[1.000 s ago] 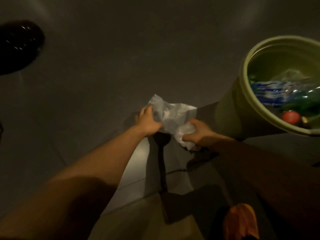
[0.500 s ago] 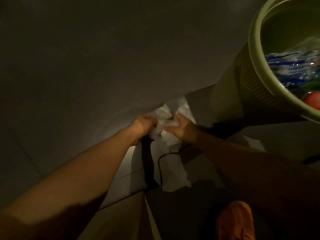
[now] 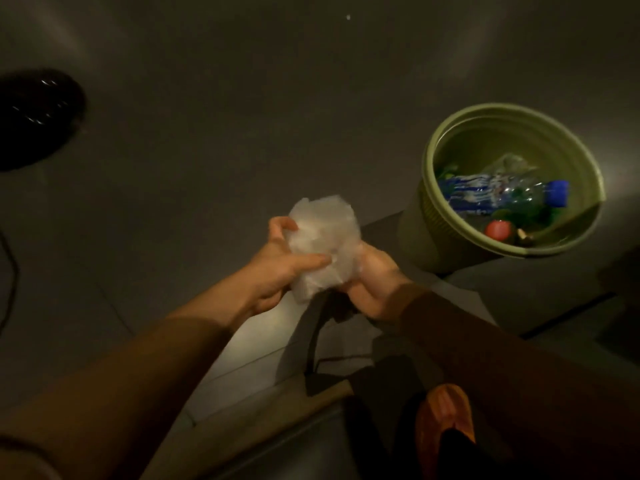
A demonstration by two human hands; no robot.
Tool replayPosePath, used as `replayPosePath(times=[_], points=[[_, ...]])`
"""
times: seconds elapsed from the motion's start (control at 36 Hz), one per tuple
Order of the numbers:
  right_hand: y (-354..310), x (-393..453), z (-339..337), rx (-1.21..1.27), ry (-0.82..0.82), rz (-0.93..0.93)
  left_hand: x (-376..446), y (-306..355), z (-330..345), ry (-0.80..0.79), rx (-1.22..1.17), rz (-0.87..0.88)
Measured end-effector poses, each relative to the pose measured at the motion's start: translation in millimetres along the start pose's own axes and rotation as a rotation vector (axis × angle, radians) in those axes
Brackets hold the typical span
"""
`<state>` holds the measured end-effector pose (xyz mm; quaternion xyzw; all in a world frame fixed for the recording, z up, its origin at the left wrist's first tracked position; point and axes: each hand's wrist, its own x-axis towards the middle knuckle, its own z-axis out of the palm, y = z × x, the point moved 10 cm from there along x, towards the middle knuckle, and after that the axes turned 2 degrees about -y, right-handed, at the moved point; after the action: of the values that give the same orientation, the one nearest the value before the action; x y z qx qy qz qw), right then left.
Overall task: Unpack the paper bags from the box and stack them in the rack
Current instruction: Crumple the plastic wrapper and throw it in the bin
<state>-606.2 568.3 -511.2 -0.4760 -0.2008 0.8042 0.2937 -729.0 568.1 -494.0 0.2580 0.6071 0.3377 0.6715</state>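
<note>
At the centre of the frame, one crumpled white wrapping [image 3: 323, 244] is being gripped by both hands: the left hand [image 3: 280, 265] is curled round its left side, the right hand [image 3: 372, 285] round its lower right. No paper bags, box or rack are being shown, so stacking is judged not begun. At the right, one green bin [image 3: 450, 244] is holding one plastic bottle [image 3: 502, 197].
</note>
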Motion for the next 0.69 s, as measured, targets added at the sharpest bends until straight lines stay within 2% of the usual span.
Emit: replayPosePath(times=[0.06,0.11,0.14,0.19,0.25,0.31,0.36,0.39,0.44,0.47,0.53,0.61,0.67,0.69], points=[[-8.9,-22.4,12.5,-0.134,-0.055,0.043,-17.7,14.5,-3.2,0.024,0.038,0.081],[-29.4,-52.6,28.6,-0.424,-0.115,-0.015,-41.0,34.5,1.6,-0.031,0.113,0.214],[-48.1,-65.5,33.4,-0.59,-0.085,-0.12,-51.4,41.8,3.9,-0.042,0.172,0.253],[-85.8,-86.7,30.2,-0.815,0.082,-0.341,-70.8,54.4,7.9,-0.024,0.254,0.294],[-92.2,-100.7,22.6,-0.721,0.12,-0.312,-86.2,65.8,17.1,-0.014,0.279,0.324],[-70.2,-107.2,30.0,-0.327,-0.038,-0.077,-101.7,78.6,34.6,-0.053,0.272,0.376],[-54.1,-115.6,49.4,-0.028,-0.214,0.062,-111.1,88.7,48.2,0.002,0.299,0.415],[-53.9,-120.0,55.0,0.0,-0.237,0.053,-113.3,91.0,55.2,0.021,0.246,0.427],[-62.6,-125.8,58.7,-0.074,-0.195,-0.051,-127.4,104.9,71.4,0.067,0.387,0.582],[-68.0,-130.2,58.3,-0.087,-0.163,-0.094,-140.3,117.6,77.4,0.151,0.537,0.707],[-77.0,-135.2,52.8,-0.081,-0.152,-0.162,-142.5,125.8,86.5,0.177,0.559,0.768],[-95.7,-144.5,33.6,-0.179,-0.067,-0.296,-126.6,102.0,103.6,-0.082,0.465,0.543],[-109.4,-149.6,16.1,-0.19,0.035,-0.384,-135.1,91.2,121.2,-0.233,0.182,0.466],[-116.1,-152.8,8.5,-0.181,0.084,-0.421,-134.9,81.5,126.9,-0.238,-0.014,0.357]])
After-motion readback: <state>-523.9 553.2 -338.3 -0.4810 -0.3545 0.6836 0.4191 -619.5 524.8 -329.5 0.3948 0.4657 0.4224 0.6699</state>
